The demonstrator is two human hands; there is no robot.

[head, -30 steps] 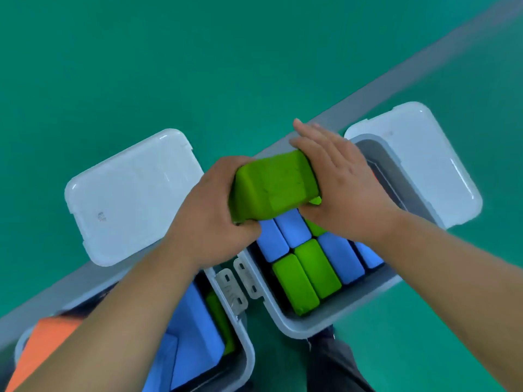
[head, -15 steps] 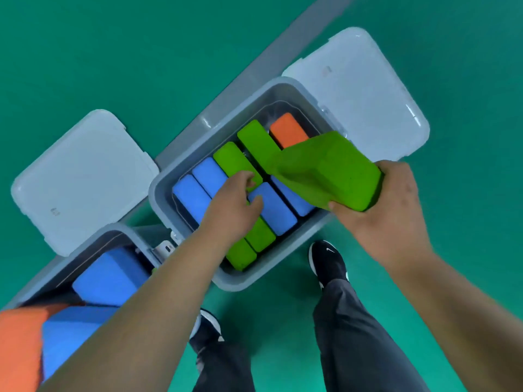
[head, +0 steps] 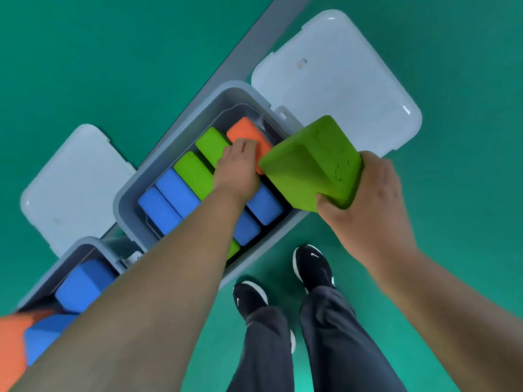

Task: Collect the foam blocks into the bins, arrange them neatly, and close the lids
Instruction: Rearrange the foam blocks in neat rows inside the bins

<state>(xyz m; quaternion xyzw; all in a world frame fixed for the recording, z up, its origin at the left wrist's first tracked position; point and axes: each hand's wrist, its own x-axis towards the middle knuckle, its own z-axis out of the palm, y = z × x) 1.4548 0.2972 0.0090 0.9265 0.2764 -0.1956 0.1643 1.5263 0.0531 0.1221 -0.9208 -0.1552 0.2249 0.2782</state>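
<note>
A grey bin point(head: 181, 137) stands open in the middle, packed with upright blue blocks point(head: 175, 193), green blocks point(head: 195, 174) and an orange block point(head: 246, 130). My right hand point(head: 365, 199) holds a large green foam block point(head: 311, 162) above the bin's right rim. My left hand point(head: 237, 165) reaches down inside the bin, its fingertips resting on the orange block and the green block beside it. A second grey bin point(head: 76, 247) at the lower left holds blue blocks point(head: 82, 284) and an orange block point(head: 11, 343), partly hidden by my left forearm.
Each bin's translucent white lid lies open on the green floor: one lid point(head: 334, 80) at the upper right, the other lid point(head: 73, 182) at the left. A grey floor stripe point(head: 254, 46) runs diagonally behind the bins. My black shoes point(head: 311, 267) stand just below the middle bin.
My left hand has slid further along the bin from the middle green and blue blocks to the orange block. The right hand has tilted the large green block more upright. The view has shifted.
</note>
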